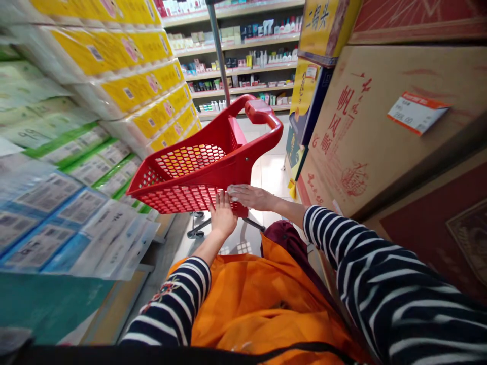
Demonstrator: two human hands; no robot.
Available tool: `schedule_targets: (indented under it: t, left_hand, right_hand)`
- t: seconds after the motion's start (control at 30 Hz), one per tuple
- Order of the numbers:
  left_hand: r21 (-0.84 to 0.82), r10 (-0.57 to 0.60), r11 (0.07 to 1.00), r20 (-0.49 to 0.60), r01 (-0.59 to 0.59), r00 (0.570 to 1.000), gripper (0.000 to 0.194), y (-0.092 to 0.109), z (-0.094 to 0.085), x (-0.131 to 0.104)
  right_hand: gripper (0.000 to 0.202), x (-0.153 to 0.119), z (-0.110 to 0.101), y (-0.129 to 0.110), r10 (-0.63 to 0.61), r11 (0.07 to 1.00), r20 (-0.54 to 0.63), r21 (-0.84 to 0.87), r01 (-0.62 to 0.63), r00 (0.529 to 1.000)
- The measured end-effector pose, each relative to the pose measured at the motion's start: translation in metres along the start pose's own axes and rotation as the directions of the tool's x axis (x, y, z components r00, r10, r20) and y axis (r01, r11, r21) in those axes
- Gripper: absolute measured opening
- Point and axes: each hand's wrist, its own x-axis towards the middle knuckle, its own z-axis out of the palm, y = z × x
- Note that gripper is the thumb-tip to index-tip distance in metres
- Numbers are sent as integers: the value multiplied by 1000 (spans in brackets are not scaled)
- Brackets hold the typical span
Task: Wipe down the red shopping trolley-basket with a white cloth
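- Stacked tissue packs [95,116] wall the aisle's left edge, close beside the red shopping cart [198,172]
- Left hand [222,215] lies flat against the cart's near end, grip apart, fingers spread on the mesh
- Right hand [253,196] rests just beside it on the same rim, grip apart
- Cardboard boxes [361,126] crowd the right
- Pale tiled floor [270,175] runs open ahead to product shelves [247,56]

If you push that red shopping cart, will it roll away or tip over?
The red shopping cart would probably roll easily: a wheel shows beneath it on the smooth shiny floor. It looks empty and plastic, so likely light. Both the left hand and the right hand rest on its near end, so it seems steadied.
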Motion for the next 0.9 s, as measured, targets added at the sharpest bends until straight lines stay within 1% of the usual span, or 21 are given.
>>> schedule_targets:
  t: [0.07,0.13,0.23,0.3,0.33,0.4,0.47,0.53,0.6,0.67,0.8,0.87,0.9]
  left_hand:
    - [10,-15,1000,6,15,1000,73,-5,-1,2]
    - [14,-42,999,2,42,999,75,-10,-3,6]
    - [2,-94,996,-33,94,995,77,-20,-3,13]
    - [-14,-115,993,-62,115,991,77,-27,-2,14]
    - [-22,-116,993,-76,115,990,77,-31,-2,14]
    - [-31,-112,994,-98,109,989,78,-37,-1,10]
    - [-31,-112,994,-98,109,989,78,-43,1,5]
    - [-24,-127,992,-82,125,989,77,-49,3,0]
    - [-16,-143,990,-72,142,987,75,-56,4,-4]
    - [-16,-164,986,-77,163,983,73,-66,5,-5]
    - [-41,-214,977,-93,211,972,74,-87,6,-5]
    - [-52,-248,968,-88,244,965,75,-96,6,-6]
    - [-54,-263,964,-85,259,961,75,-99,7,-7]
  right_hand:
    - [36,6,-5,0,-4,1000,-26,-7,4,1000]
    - [37,21,-22,7,54,998,-98,-12,-55,994]
    - [41,44,-46,23,170,985,-202,11,-172,964]
    - [42,51,-50,28,200,980,-213,33,-197,956]
    - [41,51,-46,28,194,981,-202,39,-190,960]
    - [40,45,-28,21,167,986,-152,38,-163,974]
    - [38,35,-6,7,147,989,-71,34,-145,987]
    - [38,30,14,-8,153,988,5,34,-153,988]
    - [36,35,24,-18,163,986,30,44,-164,986]
    - [36,54,24,-20,171,983,-24,64,-169,985]
    - [39,110,18,-11,193,979,-202,100,-175,960]
    - [39,128,24,-9,199,978,-229,108,-178,953]
    - [39,131,30,-10,198,978,-219,115,-176,955]
